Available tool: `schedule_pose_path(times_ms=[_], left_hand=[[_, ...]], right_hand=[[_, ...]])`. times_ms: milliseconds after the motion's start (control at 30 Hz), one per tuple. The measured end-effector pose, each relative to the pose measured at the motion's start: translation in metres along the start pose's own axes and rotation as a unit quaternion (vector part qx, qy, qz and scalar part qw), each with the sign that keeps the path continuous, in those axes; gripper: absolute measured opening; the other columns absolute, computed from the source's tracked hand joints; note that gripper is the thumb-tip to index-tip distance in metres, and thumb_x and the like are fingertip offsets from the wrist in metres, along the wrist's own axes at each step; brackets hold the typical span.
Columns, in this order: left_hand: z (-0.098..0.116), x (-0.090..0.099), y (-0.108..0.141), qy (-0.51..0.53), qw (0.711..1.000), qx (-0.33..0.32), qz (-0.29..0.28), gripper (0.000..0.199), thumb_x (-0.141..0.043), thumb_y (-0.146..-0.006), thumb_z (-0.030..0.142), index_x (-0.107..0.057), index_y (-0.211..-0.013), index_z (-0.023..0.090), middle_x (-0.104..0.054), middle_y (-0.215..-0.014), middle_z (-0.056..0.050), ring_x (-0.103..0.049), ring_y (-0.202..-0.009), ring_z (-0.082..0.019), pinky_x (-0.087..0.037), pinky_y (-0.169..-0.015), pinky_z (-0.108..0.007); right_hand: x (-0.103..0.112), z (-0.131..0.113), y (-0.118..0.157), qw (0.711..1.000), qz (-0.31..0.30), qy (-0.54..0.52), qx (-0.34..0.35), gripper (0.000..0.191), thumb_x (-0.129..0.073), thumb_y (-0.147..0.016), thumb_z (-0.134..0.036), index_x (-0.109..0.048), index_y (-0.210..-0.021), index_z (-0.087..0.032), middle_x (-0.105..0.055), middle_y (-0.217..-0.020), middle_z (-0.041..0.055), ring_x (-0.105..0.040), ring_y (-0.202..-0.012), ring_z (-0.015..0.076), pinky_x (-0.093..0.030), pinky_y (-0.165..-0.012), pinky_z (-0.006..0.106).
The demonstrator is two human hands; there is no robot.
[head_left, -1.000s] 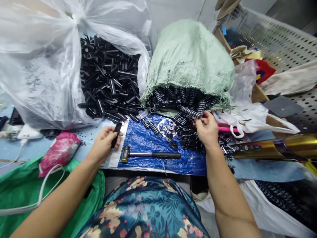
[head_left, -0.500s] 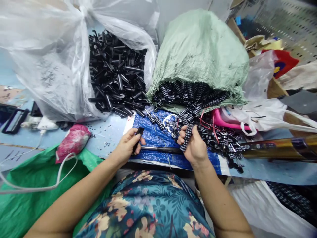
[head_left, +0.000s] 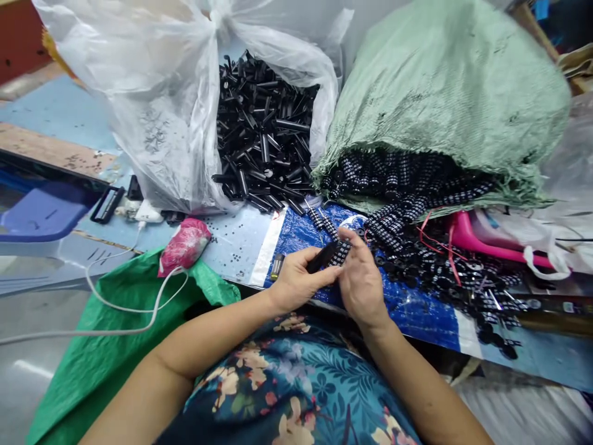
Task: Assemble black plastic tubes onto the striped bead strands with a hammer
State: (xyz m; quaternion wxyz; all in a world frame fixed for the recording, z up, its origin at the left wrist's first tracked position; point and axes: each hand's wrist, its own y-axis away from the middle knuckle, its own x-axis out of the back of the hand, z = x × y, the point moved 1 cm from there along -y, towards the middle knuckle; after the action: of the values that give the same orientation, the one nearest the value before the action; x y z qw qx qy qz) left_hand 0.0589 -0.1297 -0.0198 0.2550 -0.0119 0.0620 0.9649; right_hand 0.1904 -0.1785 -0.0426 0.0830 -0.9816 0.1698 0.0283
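Note:
In the head view my left hand (head_left: 296,281) is closed around a black plastic tube (head_left: 322,257), which points up and to the right. Touching its fingertips is my right hand (head_left: 364,287), curled at a black-and-white patterned cylinder (head_left: 341,253). The tube's end meets the cylinder or overlaps it; exactly how they join is hidden by the fingers. Both hands are over a blue sheet (head_left: 417,315) with white edges. Beyond them, more patterned cylinders (head_left: 393,216) spill from a pale green woven sack (head_left: 445,93).
A clear plastic bag (head_left: 180,111) holds many black tubes (head_left: 264,142) at the back. Loose black parts (head_left: 486,296) and a pink plastic item (head_left: 482,244) lie right. A pink bundle (head_left: 185,244), white cable (head_left: 152,318) and green bag (head_left: 115,346) are left.
My hands have come together, the left moving right with the tube up to the patterned cylinder. The dark rod between them is out of sight. The view has turned left.

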Motion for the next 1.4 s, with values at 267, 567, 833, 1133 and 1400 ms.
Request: schedule_pose_path(times_ms=[267, 567, 833, 1133, 1400], left_hand=[[0.002, 0.015, 0.009, 0.019, 0.999, 0.050, 0.005, 0.046, -0.064, -0.087, 0.059, -0.060, -0.075, 0.015, -0.047, -0.058, 0.004, -0.040, -0.054, -0.009, -0.032, -0.054, -0.025], [0.005, 0.004, 0.010, 0.103, 0.993, 0.038, 0.052, 0.041, -0.070, -0.084, 0.055, -0.070, -0.087, 0.015, -0.064, -0.081, -0.001, -0.052, -0.075, -0.012, -0.044, -0.074, -0.026], [-0.006, 0.021, 0.001, 0.141, 0.982, 0.121, -0.013, 0.036, -0.085, -0.071, 0.041, -0.070, -0.089, 0.014, -0.067, -0.080, 0.000, -0.058, -0.071, -0.010, -0.045, -0.072, -0.025], [-0.017, 0.103, -0.012, -0.260, 0.964, -0.033, 0.048, 0.020, -0.074, -0.079, 0.033, -0.072, -0.091, 0.017, -0.068, -0.083, -0.002, -0.057, -0.075, -0.014, -0.042, -0.072, -0.028], [-0.015, 0.132, -0.025, -0.309, 0.947, 0.051, -0.071, 0.030, -0.084, -0.065, 0.041, -0.067, -0.072, 0.017, -0.051, -0.059, 0.006, -0.043, -0.056, -0.010, -0.028, -0.055, -0.024]], right_hand=[[0.022, -0.007, 0.005, 0.882, -0.118, 0.324, 0.322, 0.100, -0.082, -0.079, -0.038, -0.026, -0.159, -0.023, -0.047, -0.152, 0.0171, -0.049, -0.140, 0.0333, -0.049, -0.113, 0.054], [0.008, -0.011, 0.017, 0.829, -0.054, 0.404, 0.382, 0.101, -0.083, -0.078, -0.041, -0.028, -0.159, -0.015, -0.052, -0.147, 0.0211, -0.058, -0.130, 0.0325, -0.058, -0.104, 0.047], [0.002, -0.004, 0.018, 0.812, -0.086, 0.467, 0.339, 0.098, -0.076, -0.084, -0.044, -0.024, -0.160, -0.012, -0.052, -0.146, 0.0240, -0.056, -0.133, 0.0343, -0.056, -0.106, 0.049], [0.025, 0.021, 0.025, 0.777, -0.164, 0.551, 0.256, 0.022, -0.059, -0.097, -0.025, -0.064, -0.116, -0.018, -0.072, -0.102, 0.0103, -0.067, -0.093, 0.0243, -0.055, -0.083, 0.038], [0.013, 0.017, 0.008, 0.816, -0.094, 0.494, 0.283, 0.024, -0.050, -0.099, -0.023, -0.061, -0.120, -0.020, -0.068, -0.084, 0.0047, -0.062, -0.070, 0.0170, -0.049, -0.067, 0.029]])
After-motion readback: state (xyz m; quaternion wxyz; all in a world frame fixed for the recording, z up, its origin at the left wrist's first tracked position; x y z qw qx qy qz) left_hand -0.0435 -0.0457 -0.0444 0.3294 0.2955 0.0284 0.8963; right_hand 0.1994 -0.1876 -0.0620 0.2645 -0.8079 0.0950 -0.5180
